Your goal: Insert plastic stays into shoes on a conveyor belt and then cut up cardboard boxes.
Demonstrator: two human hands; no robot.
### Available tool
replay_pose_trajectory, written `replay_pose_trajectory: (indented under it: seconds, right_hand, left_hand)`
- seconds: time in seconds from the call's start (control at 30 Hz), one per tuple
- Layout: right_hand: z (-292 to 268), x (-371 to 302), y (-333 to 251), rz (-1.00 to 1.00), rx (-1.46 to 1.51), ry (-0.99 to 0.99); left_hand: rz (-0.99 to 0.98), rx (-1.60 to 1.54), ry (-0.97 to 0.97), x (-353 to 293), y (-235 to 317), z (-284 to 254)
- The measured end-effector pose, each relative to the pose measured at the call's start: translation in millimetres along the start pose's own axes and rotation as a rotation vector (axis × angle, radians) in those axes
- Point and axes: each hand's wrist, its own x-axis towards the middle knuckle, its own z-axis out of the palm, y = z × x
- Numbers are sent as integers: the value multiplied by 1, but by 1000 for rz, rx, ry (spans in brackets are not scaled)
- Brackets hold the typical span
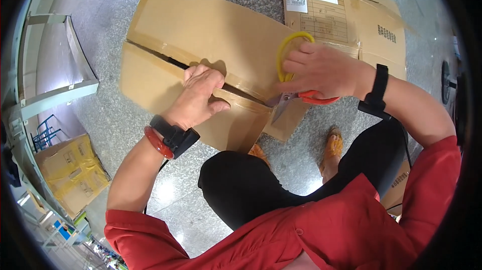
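Note:
A large brown cardboard box [216, 29] lies in front of me with a long dark slit across its top. My left hand [203, 89] is curled over the slit, its fingertips hooked at the flap's edge and its thumb lying on the near flap. In my right hand [324, 69] is a pair of scissors [285, 103] with a red-orange handle. Their blades are apart at the slit's right end, by the box's edge. A yellow loop [282, 56] curves around the fingers of that hand; whether it belongs to the scissors I cannot tell.
Another cardboard box [371, 14] with paper labels lies beyond my right hand. A taped box [75, 169] stands on the left beside a pale metal frame [60, 93]. Speckled grey floor [100, 69] surrounds the boxes. My sandalled feet [332, 152] are near the box.

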Motion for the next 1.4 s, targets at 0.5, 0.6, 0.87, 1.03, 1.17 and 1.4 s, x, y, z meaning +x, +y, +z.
replay_pose_trajectory:
  seconds: [0.5, 0.6, 0.87, 1.03, 1.17, 1.4]
  right_hand:
    - [28, -2, 4, -80, 29, 32]
    - [21, 0, 4, -86, -36, 12]
    - [33, 5, 3, -160, -66, 57]
    - [53, -20, 0, -103, 183, 27]
    - [39, -43, 7, -71, 168, 23]
    - [37, 5, -12, 760, 386, 501]
  left_hand:
    - [54, -56, 62, 10, -12, 6]
    - [-8, -67, 22, 12, -12, 5]
    - [23, -87, 57, 12, -10, 6]
    - [-21, -100, 37, 12, -8, 5]
    - [-24, -52, -5, -1, -4, -6]
    - [27, 43, 132, -24, 18, -15]
